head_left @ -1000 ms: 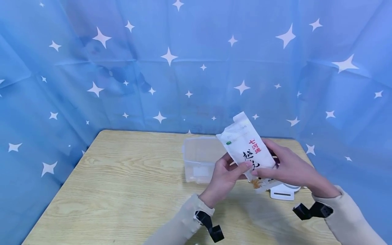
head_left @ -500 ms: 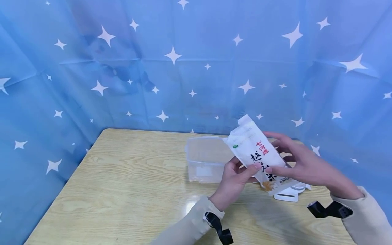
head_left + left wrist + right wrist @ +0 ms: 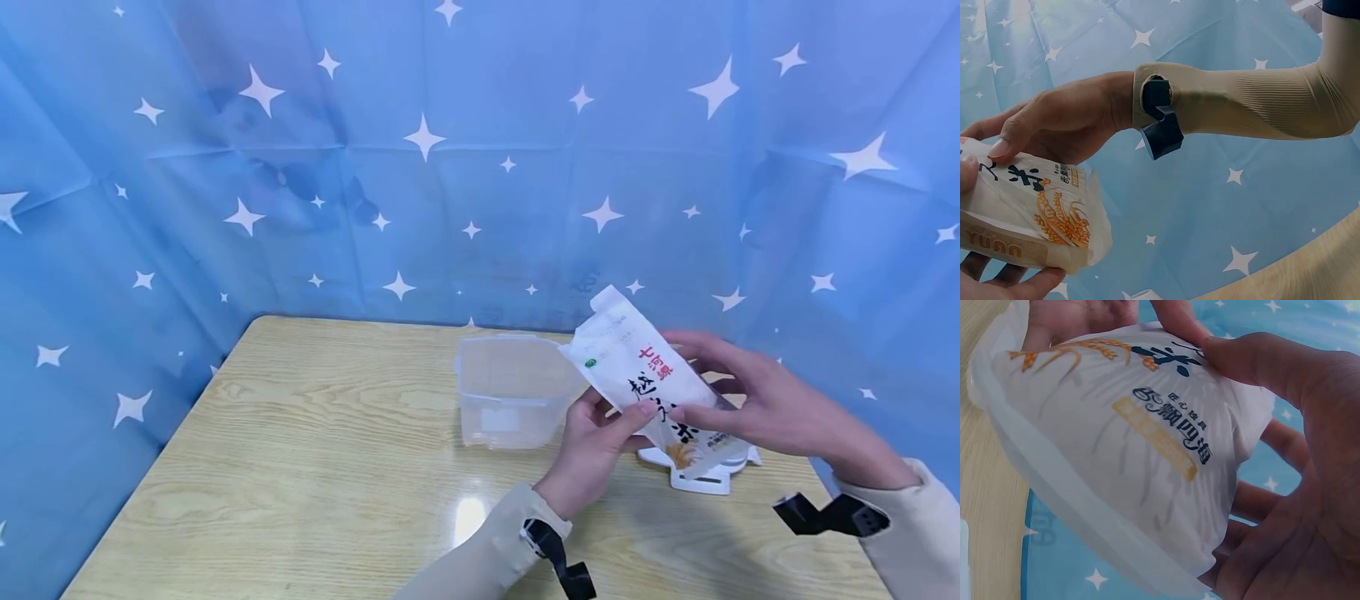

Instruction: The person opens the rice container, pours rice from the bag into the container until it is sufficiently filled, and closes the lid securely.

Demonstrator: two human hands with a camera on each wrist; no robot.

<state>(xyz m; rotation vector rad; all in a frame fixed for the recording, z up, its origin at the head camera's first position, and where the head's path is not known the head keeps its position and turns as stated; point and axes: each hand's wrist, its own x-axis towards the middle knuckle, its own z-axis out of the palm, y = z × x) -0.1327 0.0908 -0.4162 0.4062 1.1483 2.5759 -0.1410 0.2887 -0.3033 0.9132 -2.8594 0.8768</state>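
Observation:
A white bag of rice [image 3: 622,350] with red and black characters hangs tilted above the right part of the table, held between both hands. My left hand [image 3: 588,454] grips its lower left side, thumb on the printed front. On the other edge my right hand [image 3: 783,408] holds the bag, its thumb on the front and its fingers behind. The right wrist view shows the bag's rice-ear print and sealed end [image 3: 1085,500] close up. In the left wrist view, the left fingertips [image 3: 1044,281] support the bag's side from below.
A clear plastic box [image 3: 517,417] without a lid stands behind the left hand on the wooden table [image 3: 300,450]. A white flat object with a slotted tab [image 3: 701,481] lies under the bag, partly hidden. A blue star-patterned curtain [image 3: 337,250] hangs behind the table.
Both hands have moved to the right and slightly down with the bag of rice. The right fingers have spread somewhat around its edge. The head view has shifted a little.

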